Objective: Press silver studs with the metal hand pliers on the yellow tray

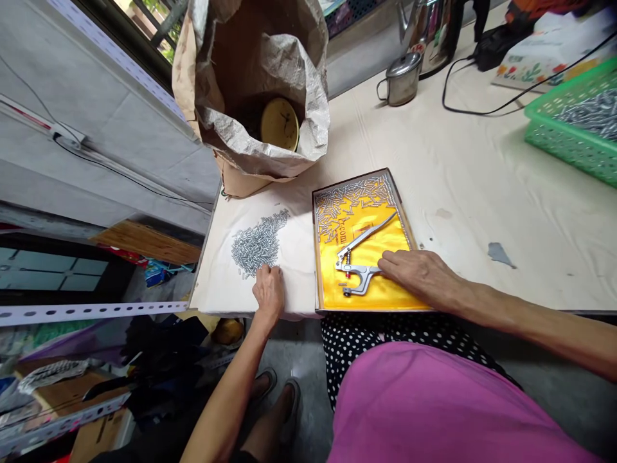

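My left hand [268, 292] is at the near edge of a pile of small silver metal pins [255, 245] on the table. Its fingers are curled together, and whatever they pinch is hidden. In a shallow tray [316, 276] lined with yellow cloth [385, 244] lie silver hand pliers [362, 271] with a long lever, their jaws spread apart. My right hand [417, 273] is closed around the lower handle of these pliers, resting over the tray's right side. Many longer metal pins [351, 196] are scattered across the tray's far end.
Behind the pile stands a large open paper sack [245, 177] with a yellow round container [280, 125] inside. A lidded metal cup [403, 80] and a shiny kettle [427, 32] stand at the back. To the right is a green basket [569, 151] of metal parts.
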`<state>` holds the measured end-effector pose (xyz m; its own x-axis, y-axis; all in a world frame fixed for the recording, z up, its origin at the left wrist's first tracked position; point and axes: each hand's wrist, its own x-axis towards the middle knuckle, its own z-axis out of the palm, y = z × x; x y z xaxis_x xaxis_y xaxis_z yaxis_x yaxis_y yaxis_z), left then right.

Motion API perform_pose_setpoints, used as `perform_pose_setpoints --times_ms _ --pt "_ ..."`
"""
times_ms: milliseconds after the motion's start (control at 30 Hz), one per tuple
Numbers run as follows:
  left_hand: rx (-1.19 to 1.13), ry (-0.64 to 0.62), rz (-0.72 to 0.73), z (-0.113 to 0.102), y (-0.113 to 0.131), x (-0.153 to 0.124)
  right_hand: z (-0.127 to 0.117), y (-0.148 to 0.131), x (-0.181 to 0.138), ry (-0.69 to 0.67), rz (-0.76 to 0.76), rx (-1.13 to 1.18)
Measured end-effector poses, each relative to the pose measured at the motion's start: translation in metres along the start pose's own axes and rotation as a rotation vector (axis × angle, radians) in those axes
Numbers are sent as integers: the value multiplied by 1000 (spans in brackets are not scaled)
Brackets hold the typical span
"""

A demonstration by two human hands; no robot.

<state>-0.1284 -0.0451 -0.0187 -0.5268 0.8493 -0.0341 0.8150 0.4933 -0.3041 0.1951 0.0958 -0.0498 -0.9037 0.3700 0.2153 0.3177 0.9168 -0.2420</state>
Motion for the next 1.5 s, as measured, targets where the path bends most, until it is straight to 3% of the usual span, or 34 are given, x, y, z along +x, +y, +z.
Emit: perform_pose_setpoints --times_ms 367,467,567,633,767,833,900,1000,1067,1233,1500 --pt "66 -3 185 -13 -10 17 7 0 2 -110 87 43" --pt "-54 89 195 -22 -7 20 5 1 3 -122 90 71" --pt "-357 154 179 -35 9 12 2 0 1 -102 79 86" --pt "-630 71 169 -44 28 -2 1 -2 1 -86 87 66" --pt "-1070 -375 184 -51 69 -31 -5 -7 2 -25 127 -28" --pt "-1155 -517 158 -47 83 -31 -11 -9 1 19 141 -72" --pt "-1199 -442 108 -44 88 -20 -18 -9 -1 61 169 -100" --pt "-1274 -154 37 -46 86 1 -28 -4 -6 91 207 -111" --pt "-1289 -84 32 -52 85 7 -31 -1 -10 90 210 -106" --pt "-1315 -266 23 -61 93 -11 -25 -2 -10 48 120 -82" --pt "-1275 -427 -87 -43 105 -27 -10 -17 6 -134 125 18"
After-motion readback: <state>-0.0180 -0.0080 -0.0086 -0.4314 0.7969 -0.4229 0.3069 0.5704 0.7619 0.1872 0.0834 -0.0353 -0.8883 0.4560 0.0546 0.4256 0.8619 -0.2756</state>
